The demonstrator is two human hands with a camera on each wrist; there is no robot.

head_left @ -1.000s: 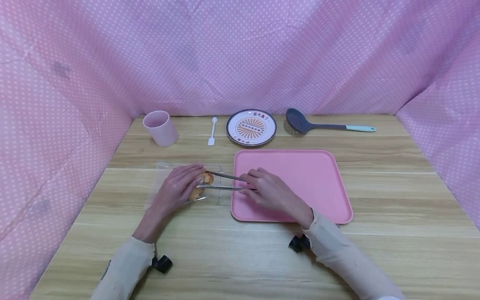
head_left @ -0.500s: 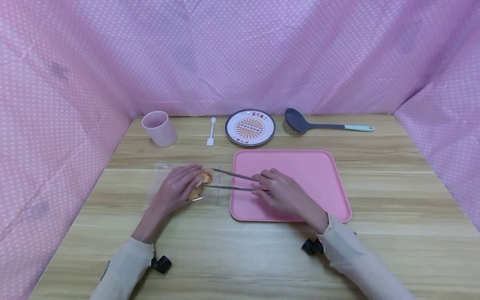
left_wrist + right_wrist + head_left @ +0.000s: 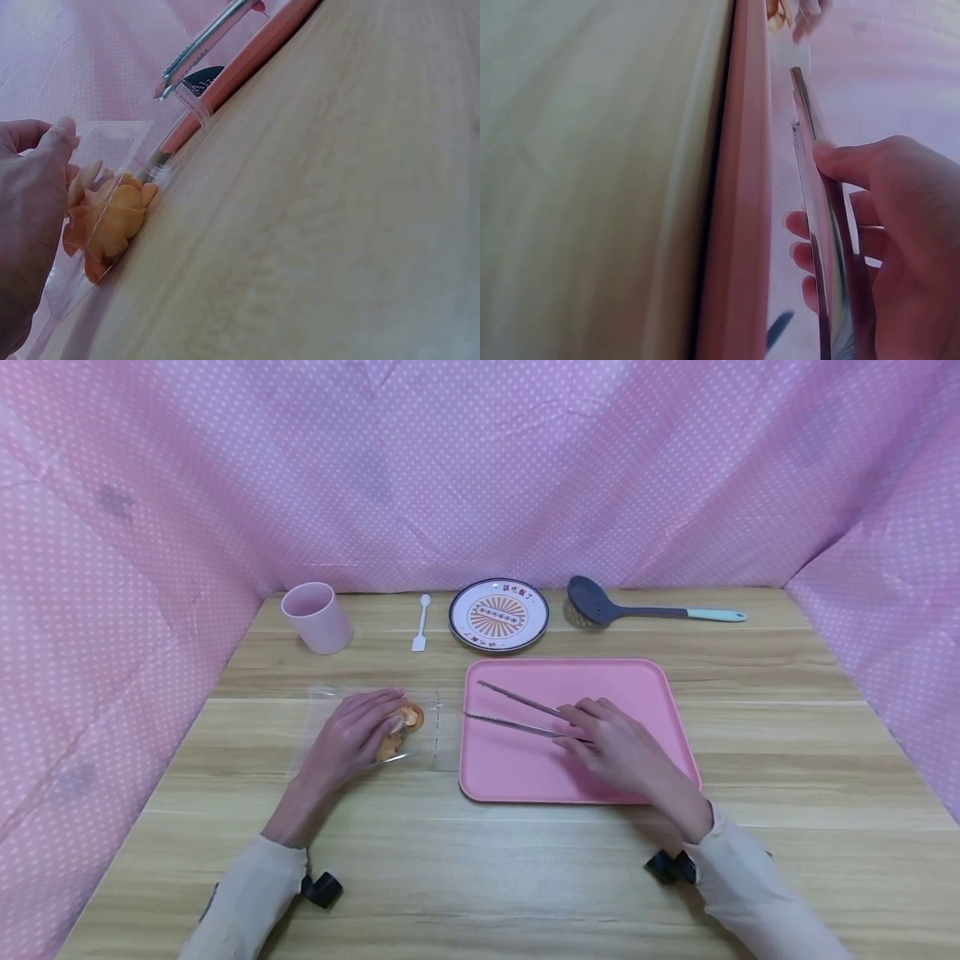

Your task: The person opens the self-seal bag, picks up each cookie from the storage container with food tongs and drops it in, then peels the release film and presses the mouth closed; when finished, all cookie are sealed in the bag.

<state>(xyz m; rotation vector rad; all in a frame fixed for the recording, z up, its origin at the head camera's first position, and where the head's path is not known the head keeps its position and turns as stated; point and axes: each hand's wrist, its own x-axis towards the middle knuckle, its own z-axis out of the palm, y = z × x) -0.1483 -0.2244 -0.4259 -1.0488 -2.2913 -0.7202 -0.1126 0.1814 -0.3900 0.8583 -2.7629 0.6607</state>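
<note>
My left hand [image 3: 351, 732] grips a clear plastic bag [image 3: 315, 722] on the table, left of the pink tray [image 3: 540, 777]. In the left wrist view its thumb and finger pinch the film [image 3: 112, 135]. Curled orange-brown snack pieces [image 3: 112, 217] lie inside the bag, partly covered by the hand in the head view. Above the tray, my right hand [image 3: 618, 747] holds metal tongs [image 3: 517, 724] between thumb and fingers. The tongs' arms are spread, tips pointing left, with nothing between them. In the right wrist view the tongs [image 3: 832, 247] run along the fingers.
A pink cup [image 3: 321, 620], a small white spoon-like stick [image 3: 422, 622], a patterned plate [image 3: 498, 615] and a dark skimmer [image 3: 596, 603] with a mint handle stand along the table's back edge. A pink dotted curtain [image 3: 480, 468] surrounds the table [image 3: 465, 877].
My right hand has drawn the tongs rightward, away from the bag and over the tray. The tongs' tips spread a little along the way. My left hand stays on the bag.
</note>
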